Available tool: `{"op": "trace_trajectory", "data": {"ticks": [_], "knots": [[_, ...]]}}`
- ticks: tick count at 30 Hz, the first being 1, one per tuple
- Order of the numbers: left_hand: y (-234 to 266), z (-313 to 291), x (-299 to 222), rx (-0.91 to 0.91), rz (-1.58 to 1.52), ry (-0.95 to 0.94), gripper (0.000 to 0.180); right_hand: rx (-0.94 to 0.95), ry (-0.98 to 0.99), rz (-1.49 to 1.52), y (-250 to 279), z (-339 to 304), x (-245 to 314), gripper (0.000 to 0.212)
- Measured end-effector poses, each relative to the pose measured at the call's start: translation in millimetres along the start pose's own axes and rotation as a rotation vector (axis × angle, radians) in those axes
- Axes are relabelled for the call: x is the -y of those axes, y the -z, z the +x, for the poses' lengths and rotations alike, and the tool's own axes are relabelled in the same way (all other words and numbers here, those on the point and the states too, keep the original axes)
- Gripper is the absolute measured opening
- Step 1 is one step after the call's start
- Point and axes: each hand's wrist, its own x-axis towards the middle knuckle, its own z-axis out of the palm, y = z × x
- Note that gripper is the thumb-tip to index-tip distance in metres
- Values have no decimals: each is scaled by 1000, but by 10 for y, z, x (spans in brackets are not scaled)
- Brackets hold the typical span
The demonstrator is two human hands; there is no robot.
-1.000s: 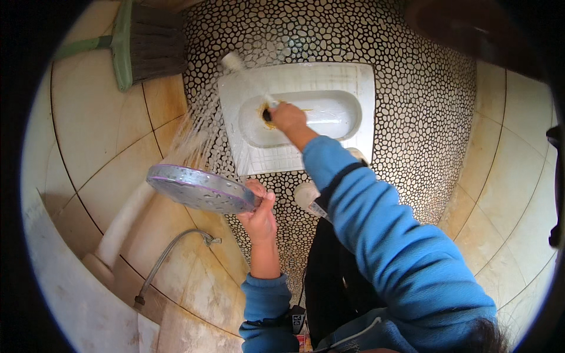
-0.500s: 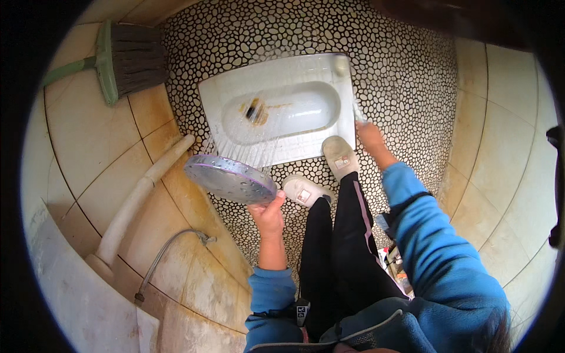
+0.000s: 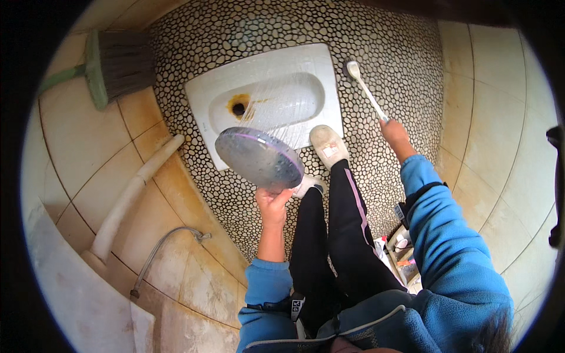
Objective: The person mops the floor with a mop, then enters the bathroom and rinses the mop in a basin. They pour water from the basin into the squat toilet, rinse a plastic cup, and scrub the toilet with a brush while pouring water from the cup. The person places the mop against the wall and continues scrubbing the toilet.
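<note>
My left hand [image 3: 273, 206] is closed around the handle of a large round shower head [image 3: 259, 157], whose back is dotted with drops. Thin jets of water spray from it across the white squat toilet [image 3: 206, 88] set in the floor. Brown stains ring the toilet's drain hole [image 3: 238, 109]. Off to the right, my right hand [image 3: 395, 135] grips the end of a white long-handled toilet brush [image 3: 371, 97]. The brush's head rests over the pebbled floor, just right of the toilet's rim. Its bristles are mostly hidden.
A green broom [image 3: 97, 70] with dark bristles leans at the left tiled wall. Below it runs a white pipe [image 3: 135, 182], with a metal hose [image 3: 159, 253] nearer me. My shoes [image 3: 328, 145] stand at the toilet's near edge. Several small items [image 3: 403, 253] sit by my right leg.
The brush has moved from the toilet's right rim out over the pebbled floor. My left hand has shifted the shower head right and tilted it, so the spray falls further right.
</note>
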Motion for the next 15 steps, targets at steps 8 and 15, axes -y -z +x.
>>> {"op": "trace_trajectory", "data": {"ticks": [8, 15], "knots": [[-145, -151, 332, -16, 59, 56, 22, -13, 217, 7, -338, 134, 823, 47], [-39, -788, 885, -57, 49, 157, 24, 136, 152, -342, -739, -529, -1244, 49]]}}
